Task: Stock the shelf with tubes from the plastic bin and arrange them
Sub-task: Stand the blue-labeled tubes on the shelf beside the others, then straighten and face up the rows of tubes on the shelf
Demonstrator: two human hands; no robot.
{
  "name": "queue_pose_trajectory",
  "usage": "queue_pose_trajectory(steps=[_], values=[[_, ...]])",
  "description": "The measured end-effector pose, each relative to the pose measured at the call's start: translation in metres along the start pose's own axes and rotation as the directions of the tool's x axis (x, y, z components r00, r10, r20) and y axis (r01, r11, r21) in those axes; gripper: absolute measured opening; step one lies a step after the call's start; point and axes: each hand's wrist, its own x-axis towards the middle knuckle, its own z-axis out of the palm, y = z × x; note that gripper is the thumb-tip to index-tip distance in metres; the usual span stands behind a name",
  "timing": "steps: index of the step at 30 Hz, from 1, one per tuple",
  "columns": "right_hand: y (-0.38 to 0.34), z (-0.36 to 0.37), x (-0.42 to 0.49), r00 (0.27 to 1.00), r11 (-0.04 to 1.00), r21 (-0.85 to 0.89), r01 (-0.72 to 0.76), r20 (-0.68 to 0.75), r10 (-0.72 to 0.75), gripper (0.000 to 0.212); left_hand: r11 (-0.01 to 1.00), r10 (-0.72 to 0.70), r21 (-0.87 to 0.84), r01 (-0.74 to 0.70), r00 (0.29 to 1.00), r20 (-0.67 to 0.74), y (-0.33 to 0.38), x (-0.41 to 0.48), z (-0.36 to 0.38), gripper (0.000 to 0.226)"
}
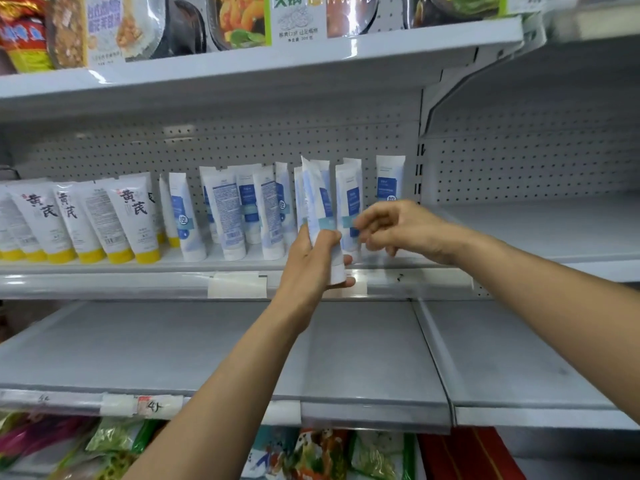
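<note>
My left hand [313, 258] grips the lower part of a white and blue tube [320, 209], held upright, cap down, in front of the middle shelf [138, 277]. My right hand [398, 230] reaches in from the right with curled fingers that pinch another white and blue tube [348, 199] standing on that shelf. Several more white and blue tubes [225, 209] stand cap down along the shelf, one of them [390, 178] at the far right against the pegboard. The plastic bin is out of view.
White tubes with yellow caps [135, 216] fill the left of the middle shelf. Food packs [239, 22] sit on the top shelf. A bare grey shelf [173, 348] lies below, with bagged goods [311, 455] under it. The right bay's shelf [554, 226] holds nothing.
</note>
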Motion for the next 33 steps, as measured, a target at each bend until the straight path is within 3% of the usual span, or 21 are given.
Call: queue_pose_trajectory(steps=[1,3,7,9,16,24,33], values=[[-0.004,0.003,-0.005,0.992,1.000,0.018,-0.018,0.129,0.016,0.030,0.999,0.014,0.041,-0.014,1.000,0.005,0.000,0.001,0.003,0.020],[-0.009,0.011,-0.012,0.975,0.998,0.053,-0.025,0.222,0.013,0.032,0.994,0.030,0.107,-0.032,0.999,0.015,0.000,0.002,0.011,0.026],[-0.014,0.021,-0.015,0.995,0.998,0.033,0.054,0.086,-0.057,0.015,0.990,-0.015,0.144,0.006,0.998,0.056,0.002,0.005,0.019,0.067],[-0.014,0.019,-0.015,0.998,0.998,-0.002,0.062,0.015,-0.062,0.013,0.984,0.008,0.175,-0.021,0.997,0.073,0.003,0.004,0.018,0.073],[0.010,-0.010,0.000,0.948,0.993,-0.055,-0.101,-0.309,0.079,0.033,0.946,0.077,0.319,-0.055,0.995,-0.056,0.008,0.005,-0.001,0.041],[0.029,-0.010,0.007,0.943,0.964,-0.100,-0.246,-0.255,0.214,0.042,0.921,0.091,0.383,-0.068,0.995,-0.043,0.012,0.010,0.001,0.025],[0.032,-0.019,0.005,0.958,0.954,-0.157,-0.255,-0.175,0.227,0.049,0.865,0.147,0.478,-0.150,0.988,0.044,0.029,0.015,0.009,0.024]])
